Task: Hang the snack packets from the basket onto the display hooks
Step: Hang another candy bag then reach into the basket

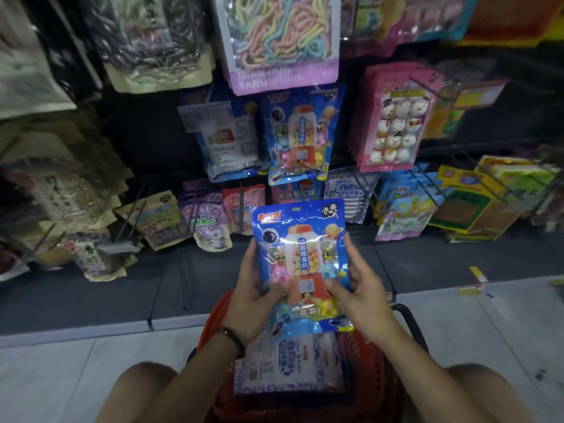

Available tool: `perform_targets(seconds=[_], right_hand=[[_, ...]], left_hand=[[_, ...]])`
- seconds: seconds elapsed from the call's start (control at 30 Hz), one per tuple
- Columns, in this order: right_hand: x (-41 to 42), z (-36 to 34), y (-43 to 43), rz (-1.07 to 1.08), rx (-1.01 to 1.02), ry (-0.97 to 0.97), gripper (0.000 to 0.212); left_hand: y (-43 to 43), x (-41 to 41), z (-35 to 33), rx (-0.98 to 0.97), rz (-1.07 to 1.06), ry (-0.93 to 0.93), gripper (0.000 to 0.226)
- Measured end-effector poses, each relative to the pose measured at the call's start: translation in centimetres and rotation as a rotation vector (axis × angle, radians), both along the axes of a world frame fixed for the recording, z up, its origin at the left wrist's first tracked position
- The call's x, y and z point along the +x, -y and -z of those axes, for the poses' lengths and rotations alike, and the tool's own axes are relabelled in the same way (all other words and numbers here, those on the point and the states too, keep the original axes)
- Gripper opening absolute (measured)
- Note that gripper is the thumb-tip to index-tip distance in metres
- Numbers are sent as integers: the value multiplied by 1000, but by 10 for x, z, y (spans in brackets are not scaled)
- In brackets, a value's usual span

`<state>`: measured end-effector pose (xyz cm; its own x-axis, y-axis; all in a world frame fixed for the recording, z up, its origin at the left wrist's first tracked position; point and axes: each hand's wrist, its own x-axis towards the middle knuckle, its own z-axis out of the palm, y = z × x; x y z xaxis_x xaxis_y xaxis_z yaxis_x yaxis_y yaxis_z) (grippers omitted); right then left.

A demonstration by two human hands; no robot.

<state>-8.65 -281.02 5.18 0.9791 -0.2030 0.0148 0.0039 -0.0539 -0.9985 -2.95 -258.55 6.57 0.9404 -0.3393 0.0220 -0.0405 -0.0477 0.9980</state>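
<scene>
Together, both hands grip blue packet (300, 254)

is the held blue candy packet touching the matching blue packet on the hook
Apart. Head view: the held blue gumball-machine candy packet sits below the hanging blue packet, with a gap between their edges.

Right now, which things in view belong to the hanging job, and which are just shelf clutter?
Job: blue gumball packet, held by left hand and right hand; red basket; white-and-blue packets in it; matching blue packets already hanging.
Not the job: rainbow candy pack; pink snowman packs; purple bunny pouch.
</scene>
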Motion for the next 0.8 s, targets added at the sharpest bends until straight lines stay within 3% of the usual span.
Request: perform_targets(seconds=[0.07, 0.13, 0.53, 0.8], right_hand=[[6, -14, 0, -1, -69, 42, 92], [13, -27, 1, 18, -160, 85, 92], [76, -104, 31, 131, -347, 244, 96], [102, -115, 47, 125, -349, 282, 95]], left_hand=[[7, 9, -14, 67, 4, 68, 104], [14, 20, -28, 161, -8, 137, 108], [53, 85, -106, 257, 29, 403, 99], [64, 108, -113, 234, 1, 426, 88]])
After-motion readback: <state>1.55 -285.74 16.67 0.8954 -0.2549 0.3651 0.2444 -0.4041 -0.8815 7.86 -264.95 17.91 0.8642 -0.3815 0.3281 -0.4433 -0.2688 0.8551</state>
